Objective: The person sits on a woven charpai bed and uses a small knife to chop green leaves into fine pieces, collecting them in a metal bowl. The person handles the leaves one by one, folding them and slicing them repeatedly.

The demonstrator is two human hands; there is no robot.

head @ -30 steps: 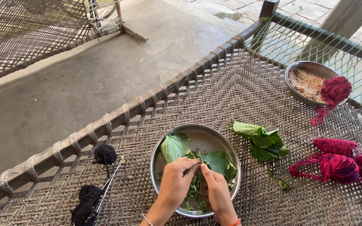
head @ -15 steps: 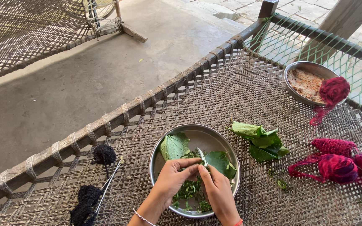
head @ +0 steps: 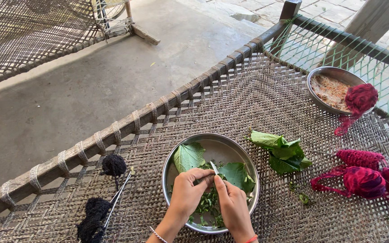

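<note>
Two hands (head: 210,198) pinch soft leaves (head: 210,204) over round steel bowl (head: 230,146).

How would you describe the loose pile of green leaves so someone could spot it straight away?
Start at the round steel plate on the woven cot, where both hands work. Just right of its rim, the pile of leaves lies straight on the weave. Unlike the leaves in the plate, these are whole, stacked and untouched, and the fluffy flower heads farther right are deep red.
</note>
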